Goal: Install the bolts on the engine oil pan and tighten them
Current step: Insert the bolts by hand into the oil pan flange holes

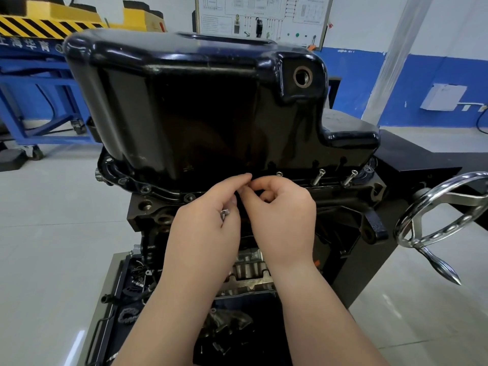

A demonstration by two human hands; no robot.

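A glossy black oil pan (190, 101) sits on the upturned engine block (340, 204). Two silver bolts (318, 177) (350, 177) stand partly raised in its near flange (158, 192) at the right, and a third bolt head (279, 174) sits lower beside them. My left hand (208, 220) holds spare bolts (224, 214) in its curled fingers, its fingertips up at the flange. My right hand (280, 207) touches it there, thumb and forefinger pinched together at the flange edge. What they pinch is hidden.
A chrome handwheel (438, 207) of the engine stand juts out at the right. A tray (116, 299) of loose parts lies below the engine. Empty bolt holes (188, 198) dot the flange at the left. A blue and yellow rig (39, 75) stands back left.
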